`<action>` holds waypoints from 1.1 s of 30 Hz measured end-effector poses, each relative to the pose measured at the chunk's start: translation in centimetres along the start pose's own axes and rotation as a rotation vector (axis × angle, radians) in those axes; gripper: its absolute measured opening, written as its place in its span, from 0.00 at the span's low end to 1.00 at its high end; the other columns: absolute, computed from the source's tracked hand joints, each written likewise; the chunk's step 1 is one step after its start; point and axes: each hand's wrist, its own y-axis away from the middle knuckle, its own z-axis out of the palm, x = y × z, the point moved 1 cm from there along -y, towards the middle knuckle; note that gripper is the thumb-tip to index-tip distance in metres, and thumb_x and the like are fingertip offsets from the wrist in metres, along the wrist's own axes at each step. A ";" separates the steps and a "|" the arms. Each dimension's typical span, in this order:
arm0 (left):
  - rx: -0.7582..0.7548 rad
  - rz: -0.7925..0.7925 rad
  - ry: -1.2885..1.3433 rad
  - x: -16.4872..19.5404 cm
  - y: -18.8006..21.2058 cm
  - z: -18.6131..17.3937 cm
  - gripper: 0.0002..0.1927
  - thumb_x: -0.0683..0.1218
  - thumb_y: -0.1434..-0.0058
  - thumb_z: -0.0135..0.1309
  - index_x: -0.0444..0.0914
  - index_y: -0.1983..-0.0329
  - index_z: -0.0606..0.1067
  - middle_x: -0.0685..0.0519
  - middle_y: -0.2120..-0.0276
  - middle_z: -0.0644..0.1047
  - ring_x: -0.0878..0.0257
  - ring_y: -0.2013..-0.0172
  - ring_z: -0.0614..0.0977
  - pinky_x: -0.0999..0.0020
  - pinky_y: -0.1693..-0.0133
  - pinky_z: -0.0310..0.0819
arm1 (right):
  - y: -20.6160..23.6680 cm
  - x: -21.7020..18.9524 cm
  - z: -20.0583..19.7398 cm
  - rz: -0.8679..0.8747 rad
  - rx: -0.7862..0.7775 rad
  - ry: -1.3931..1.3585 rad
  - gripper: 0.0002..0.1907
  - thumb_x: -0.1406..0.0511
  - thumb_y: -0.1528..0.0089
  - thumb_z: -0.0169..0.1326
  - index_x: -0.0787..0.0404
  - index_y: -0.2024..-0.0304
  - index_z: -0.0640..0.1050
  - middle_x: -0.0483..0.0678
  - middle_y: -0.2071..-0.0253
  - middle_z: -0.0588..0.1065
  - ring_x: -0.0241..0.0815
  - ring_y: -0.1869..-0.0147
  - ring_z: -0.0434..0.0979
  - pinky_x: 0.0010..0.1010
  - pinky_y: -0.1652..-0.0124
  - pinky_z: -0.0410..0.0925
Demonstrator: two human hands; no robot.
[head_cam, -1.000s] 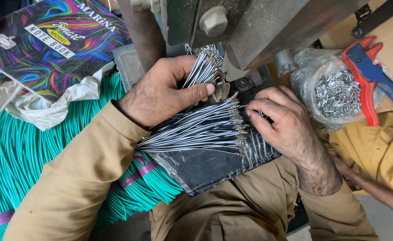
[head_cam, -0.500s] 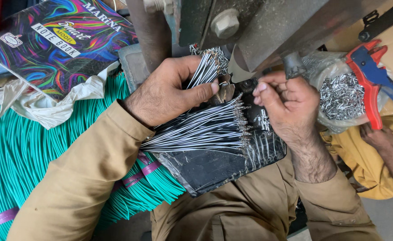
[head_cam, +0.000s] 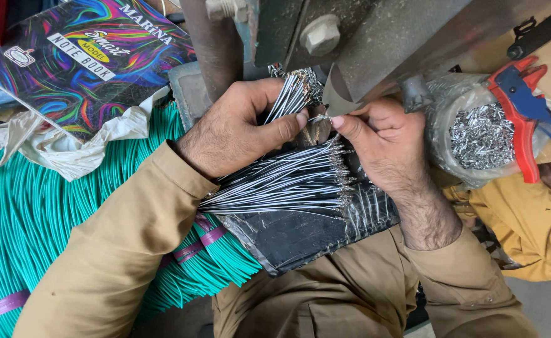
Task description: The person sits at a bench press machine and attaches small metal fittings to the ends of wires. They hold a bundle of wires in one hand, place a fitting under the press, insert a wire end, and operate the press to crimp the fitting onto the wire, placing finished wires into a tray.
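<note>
Left grip: left hand (head_cam: 238,128) is clenched on a bundle of thin white wires (head_cam: 291,97), thumb pressed against the forefinger, the wire ends fanning up toward the machine.
Right grip: right hand (head_cam: 385,141) pinches a single wire end (head_cam: 320,117) between thumb and forefinger, right at the pointed metal part (head_cam: 338,97) of the machine.
Loose wires: a second pile of white wires (head_cam: 282,184) lies flat beneath both hands, with small metal tips at its right end.
Support: that pile rests on a dark sheet (head_cam: 300,235) spread over the person's lap.
Machine: a grey metal frame (head_cam: 375,37) with a large bolt (head_cam: 320,34) stands just above the hands.
Green cable: a thick bundle of green cables (head_cam: 31,219) lies to the left, tied with purple bands.
Notebook: a colourful notebook (head_cam: 88,59) sits above the green cables, beside a crumpled cloth (head_cam: 69,153).
Bag: a clear bag of small metal pieces (head_cam: 482,134) sits right of the right hand, touching red-and-blue pliers (head_cam: 525,116).
</note>
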 end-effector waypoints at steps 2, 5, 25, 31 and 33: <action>-0.007 0.090 -0.008 0.1 0.0 0.0 0.11 0.45 0.30 0.58 0.33 0.51 0.78 0.59 0.67 0.79 0.74 0.64 0.76 0.74 0.60 0.76 | -0.1 0.0 0.1 0.002 -0.006 0.019 0.05 0.71 0.32 0.61 0.68 0.55 0.81 0.47 0.57 0.82 0.30 0.55 0.79 0.22 0.51 0.74; -0.013 0.052 0.035 0.0 -0.2 0.1 0.10 0.46 0.31 0.57 0.34 0.53 0.78 0.60 0.67 0.80 0.75 0.65 0.77 0.74 0.61 0.77 | -0.3 0.1 0.2 0.020 0.000 -0.017 0.05 0.71 0.32 0.61 0.68 0.54 0.81 0.46 0.57 0.82 0.30 0.54 0.80 0.23 0.50 0.74; 0.006 0.003 0.169 0.4 0.1 0.5 0.09 0.46 0.31 0.59 0.36 0.56 0.78 0.61 0.70 0.77 0.76 0.70 0.75 0.77 0.67 0.73 | 0.4 -2.4 0.5 -0.191 -0.009 -0.009 0.04 0.71 0.29 0.50 0.66 0.53 0.71 0.47 0.58 0.78 0.34 0.53 0.81 0.25 0.52 0.74; 0.001 -0.002 0.129 0.5 0.2 0.4 0.08 0.47 0.30 0.58 0.36 0.57 0.78 0.62 0.72 0.76 0.76 0.71 0.74 0.77 0.68 0.71 | 0.0 -2.9 0.2 -0.406 0.000 0.455 0.06 0.68 0.24 0.52 0.65 0.54 0.70 0.50 0.62 0.80 0.44 0.56 0.85 0.30 0.59 0.76; -0.020 0.030 0.135 0.5 0.3 0.2 0.08 0.46 0.29 0.57 0.36 0.56 0.77 0.62 0.70 0.75 0.76 0.69 0.73 0.77 0.67 0.71 | -0.3 -2.7 0.3 -0.383 -0.006 0.446 0.07 0.68 0.24 0.52 0.65 0.55 0.69 0.49 0.63 0.80 0.43 0.57 0.86 0.31 0.58 0.77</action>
